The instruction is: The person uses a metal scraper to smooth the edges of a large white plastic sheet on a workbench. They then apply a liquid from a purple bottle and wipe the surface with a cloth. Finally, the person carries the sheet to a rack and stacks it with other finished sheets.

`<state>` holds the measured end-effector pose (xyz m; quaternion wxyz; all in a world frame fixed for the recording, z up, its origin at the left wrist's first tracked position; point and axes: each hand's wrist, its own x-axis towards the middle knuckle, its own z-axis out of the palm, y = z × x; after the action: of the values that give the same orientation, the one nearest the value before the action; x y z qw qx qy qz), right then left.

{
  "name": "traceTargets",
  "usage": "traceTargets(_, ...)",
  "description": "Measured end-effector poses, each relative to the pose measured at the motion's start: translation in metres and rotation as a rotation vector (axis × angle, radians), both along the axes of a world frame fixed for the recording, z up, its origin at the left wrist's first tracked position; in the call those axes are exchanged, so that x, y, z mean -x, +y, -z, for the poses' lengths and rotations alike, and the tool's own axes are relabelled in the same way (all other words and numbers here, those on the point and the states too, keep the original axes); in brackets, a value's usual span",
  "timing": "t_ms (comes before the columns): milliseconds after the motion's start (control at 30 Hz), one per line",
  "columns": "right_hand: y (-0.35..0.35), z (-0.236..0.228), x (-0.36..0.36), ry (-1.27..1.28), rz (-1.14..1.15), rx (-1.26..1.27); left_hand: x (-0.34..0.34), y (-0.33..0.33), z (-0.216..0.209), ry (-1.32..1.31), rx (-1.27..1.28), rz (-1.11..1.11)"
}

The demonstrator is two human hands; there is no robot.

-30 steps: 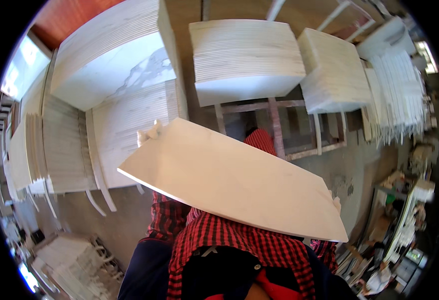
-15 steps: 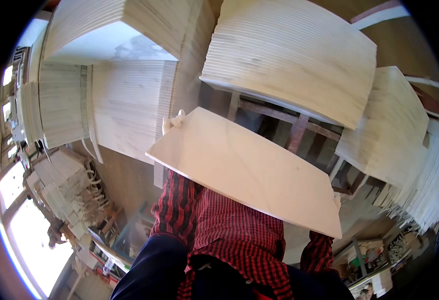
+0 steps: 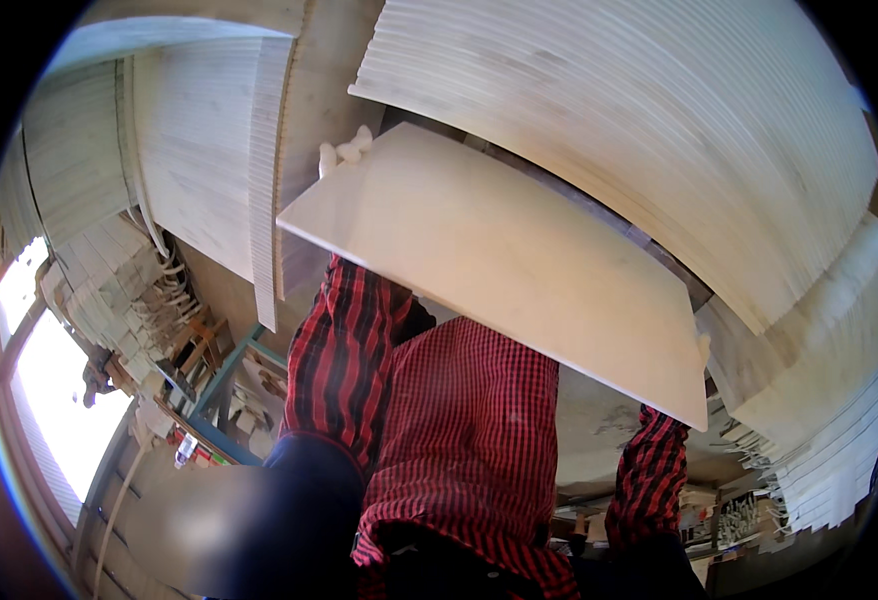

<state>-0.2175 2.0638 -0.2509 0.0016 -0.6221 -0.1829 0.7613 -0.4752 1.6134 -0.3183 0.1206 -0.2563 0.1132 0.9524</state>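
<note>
A long, pale, flat rectangular board (image 3: 509, 275) is held out in front of my body, slanting down from upper left to lower right. At its left end, fingers of my left hand (image 3: 344, 152) curl over the short edge, and the rest of that hand is behind the board. My right hand (image 3: 704, 347) grips the right end; only a bit of its fingers shows past the edge. Just beyond the board rises a large stack of similar boards (image 3: 599, 140), whose lower front edge lies close to the board's far edge.
More stacked boards (image 3: 194, 150) stand at the left. To the right are another stack (image 3: 809, 340) and pale strips (image 3: 839, 450). Wood offcuts (image 3: 119, 280) are piled at the left near a bright window (image 3: 64, 440). A blue-green frame (image 3: 224, 380) stands by my left side.
The board, still in both hands, has come closer to the large stack. That stack looks bigger and nearer, and the dark frame beneath it is now mostly hidden behind the board.
</note>
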Motion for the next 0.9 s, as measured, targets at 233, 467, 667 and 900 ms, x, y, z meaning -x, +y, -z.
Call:
traceTargets(233, 0.000, 0.040, 0.013, -0.074, -0.015, -0.019, 0.013, -0.006, 0.036, -0.029, 0.105, -0.024)
traceTargets(467, 0.007, 0.069, 0.021, -0.112, -0.014, -0.034, 0.027, -0.002, 0.055, -0.041, 0.184, -0.020)
traceTargets(667, 0.017, 0.099, 0.030, -0.142, -0.023, -0.055, 0.040, 0.010, 0.075, -0.063, 0.287, -0.050)
traceTargets(900, 0.039, 0.139, 0.042, -0.190, -0.010, -0.084, 0.064, 0.033, 0.093, -0.143, 0.553, -0.069)
